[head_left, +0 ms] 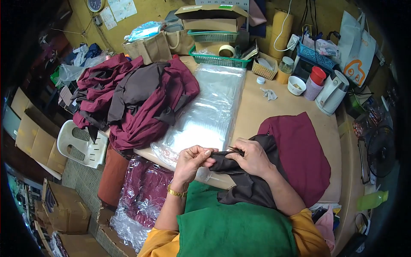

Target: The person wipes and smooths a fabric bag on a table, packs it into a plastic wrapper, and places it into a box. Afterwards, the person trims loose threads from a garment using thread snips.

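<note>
A maroon and dark grey garment (299, 158) lies on the right of the table, its dark part (252, 188) pulled toward me and hanging over the front edge. My left hand (193, 162) pinches an edge of the dark cloth between thumb and fingers. Close to its right, my right hand (255, 159) is closed around small thread snips (235, 150), whose pointed tips show near the thumb. Dark cloth also passes under the right hand. A stretch of the cloth edge runs between both hands.
Clear plastic bags (209, 107) are stacked mid-table, beside a heap of maroon and grey garments (141, 98). Green baskets (220, 60), a jar (285, 68), a bowl (296, 85) and a kettle (332, 92) stand at the back. Bagged garments (143, 188) sit below, near a white chair (83, 145).
</note>
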`<state>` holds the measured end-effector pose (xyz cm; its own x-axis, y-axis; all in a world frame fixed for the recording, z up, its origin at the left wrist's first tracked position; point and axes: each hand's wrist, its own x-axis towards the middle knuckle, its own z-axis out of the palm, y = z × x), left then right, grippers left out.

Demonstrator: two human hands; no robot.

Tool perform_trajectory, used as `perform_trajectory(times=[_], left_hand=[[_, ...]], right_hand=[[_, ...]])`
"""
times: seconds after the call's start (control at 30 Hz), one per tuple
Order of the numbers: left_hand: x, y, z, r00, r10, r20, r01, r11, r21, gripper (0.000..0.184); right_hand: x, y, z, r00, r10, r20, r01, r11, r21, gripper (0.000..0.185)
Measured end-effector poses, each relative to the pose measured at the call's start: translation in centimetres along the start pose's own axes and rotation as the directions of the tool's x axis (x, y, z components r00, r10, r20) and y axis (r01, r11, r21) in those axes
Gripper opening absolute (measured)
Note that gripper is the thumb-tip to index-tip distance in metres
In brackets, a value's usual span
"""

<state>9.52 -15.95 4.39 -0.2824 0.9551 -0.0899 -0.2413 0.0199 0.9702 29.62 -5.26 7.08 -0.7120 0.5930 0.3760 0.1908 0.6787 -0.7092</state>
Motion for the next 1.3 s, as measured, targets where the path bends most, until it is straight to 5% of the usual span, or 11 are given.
perform_trajectory(times=[0.17, 0.37, 0.5, 0.57, 0.83, 1.3], left_hand=[[0.2, -1.5, -0.4, 0.988, -0.058, 0.145, 0.111, 0.915, -0.387, 0.018], [0.1, -0.4, 0.7, 0.974, -0.068, 0.214, 0.182, 0.796, -0.578, 0.020], [0.5, -0.1, 1.4, 0.968, -0.023, 0.250, 0.169, 0.796, -0.581, 0.017], [0.9, 0.0, 1.9, 0.985, 0.012, 0.173, 0.086, 0.830, -0.551, 0.017], [1.4, -0.7, 3.7, 0.991, 0.047, 0.125, 0.020, 0.872, -0.490, 0.018], [0.6, 0.1, 4.6, 0.979, 0.202, 0.041, -0.189, 0.960, -0.208, 0.022]], right_hand=[[0.2, -0.4, -0.2, 0.998, 0.017, -0.067, -0.013, 0.998, 0.065, 0.026], [0.8, -0.2, -1.3, 0.989, 0.141, -0.049, -0.136, 0.987, 0.090, 0.023], [0.6, 0.0, -1.3, 0.983, 0.086, -0.165, -0.101, 0.991, -0.088, 0.023], [0.8, -2.5, -1.7, 0.911, 0.045, -0.411, -0.146, 0.965, -0.219, 0.026], [0.4, -5.7, -2.1, 0.927, -0.328, -0.181, 0.183, 0.819, -0.544, 0.030], [1.2, -6.1, -1.2, 0.914, -0.373, -0.159, 0.214, 0.776, -0.593, 0.012]])
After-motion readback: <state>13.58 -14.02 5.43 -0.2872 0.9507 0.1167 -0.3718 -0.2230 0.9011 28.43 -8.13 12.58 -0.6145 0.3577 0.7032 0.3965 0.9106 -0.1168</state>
